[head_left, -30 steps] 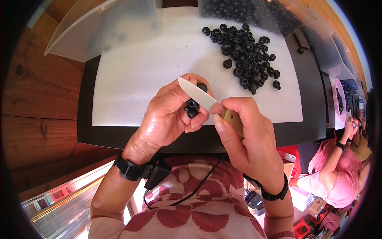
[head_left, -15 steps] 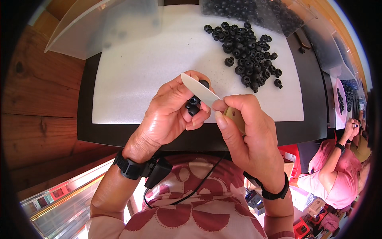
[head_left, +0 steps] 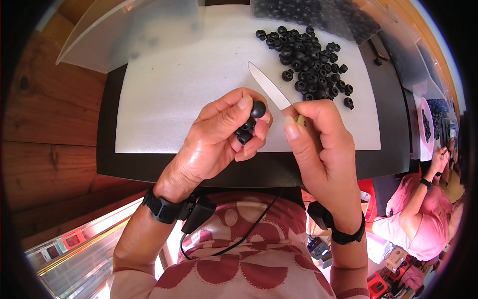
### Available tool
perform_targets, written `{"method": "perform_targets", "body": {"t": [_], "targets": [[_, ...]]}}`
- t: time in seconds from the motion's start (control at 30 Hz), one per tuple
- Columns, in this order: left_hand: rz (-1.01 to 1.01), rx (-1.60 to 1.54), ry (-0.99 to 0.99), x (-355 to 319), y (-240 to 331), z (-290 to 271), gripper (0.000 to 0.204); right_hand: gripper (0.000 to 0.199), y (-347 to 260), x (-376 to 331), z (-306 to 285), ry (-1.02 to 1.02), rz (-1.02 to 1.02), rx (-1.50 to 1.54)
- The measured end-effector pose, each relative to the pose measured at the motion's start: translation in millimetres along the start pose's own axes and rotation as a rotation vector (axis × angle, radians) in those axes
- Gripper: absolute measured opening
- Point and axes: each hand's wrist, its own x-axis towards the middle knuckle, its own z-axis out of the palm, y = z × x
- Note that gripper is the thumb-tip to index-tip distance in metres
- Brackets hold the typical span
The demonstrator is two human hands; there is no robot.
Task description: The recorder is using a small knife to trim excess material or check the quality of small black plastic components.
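My left hand (head_left: 214, 127) is closed around several small round black rubbery pieces. One smooth black piece (head_left: 258, 109) is pinched between thumb and forefinger, and others (head_left: 244, 133) rest lower against the curled fingers. In my right hand (head_left: 323, 147) is a small knife (head_left: 270, 86), its handle partly hidden by the fingers. The blade points up and to the left, just apart from the pinched piece. Beyond the hands, a loose pile of black knobbed pieces (head_left: 311, 65) lies on the white mat (head_left: 164, 99).
A clear bin (head_left: 318, 17) full of black pieces stands at the far edge. A translucent container (head_left: 129, 37) is at far left. The dark table edge (head_left: 234, 172) runs near my body. At right, a person in pink (head_left: 413, 214) sits by a pink basin (head_left: 424, 127).
The knife has moved up and right, away from the left hand. The pinched black piece, earlier mostly behind the blade, now shows plainly between thumb and forefinger.
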Motion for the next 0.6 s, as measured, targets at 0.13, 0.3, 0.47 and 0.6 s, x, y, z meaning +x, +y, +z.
{"method": "perform_targets", "body": {"t": [0.13,0.3,0.47,0.6], "targets": [[-0.012,-0.046,0.007,-1,3,2,0.038,0.014,-5,-5,-4,-0.037,0.008,-0.037],[0.029,-0.066,-0.067,0,-3,-9,0.038,0.015,-10,-14,-3,-0.102,0.014,-0.025],[0.031,-0.021,0.014,0,-2,-1,0.049,0.017,-8,-16,0,-0.079,-0.033,-0.059],[0.039,-0.006,0.005,-1,-2,-2,0.049,0.017,-5,-16,2,-0.074,-0.064,-0.071]]}}
